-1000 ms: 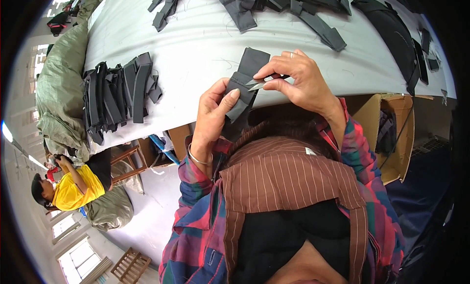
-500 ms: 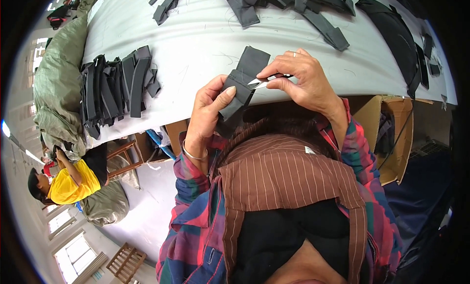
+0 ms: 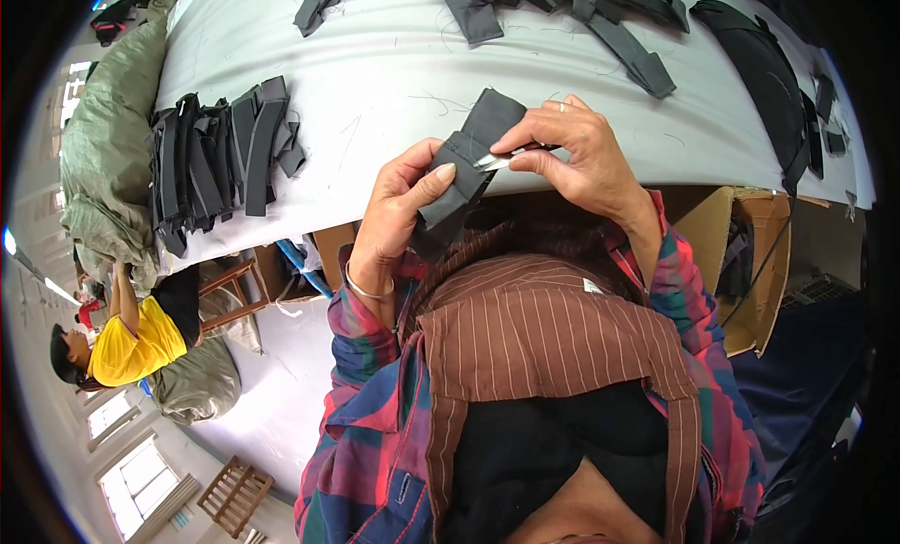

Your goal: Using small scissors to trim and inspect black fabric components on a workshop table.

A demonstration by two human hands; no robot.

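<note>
Over the table's near edge, my left hand (image 3: pixel 398 197) pinches a dark grey sewn fabric strip (image 3: pixel 492 117) between thumb and fingers. The strip slants, its far end lying beyond my fingers and its lower end hanging toward my apron. My right hand (image 3: pixel 591 159) is closed round small thread snips (image 3: pixel 494 161) with silver blades. Their tips touch the strip near a stitched seam, close to my left thumb. Whether a thread lies between the blades is too small to tell.
On the white-covered table (image 3: pixel 375 84), a row of dark strips (image 3: pixel 211 159) lies left and more dark pieces (image 3: pixel 628 52) lie at the back. A black curved piece (image 3: pixel 750 75) is at right. Below stands a cardboard box (image 3: pixel 764 253). A person in yellow (image 3: pixel 141 347) works at left.
The fabric strip has turned a little, its far end swinging right. The snips' blades look closer together. At left, the person in yellow has raised an arm.
</note>
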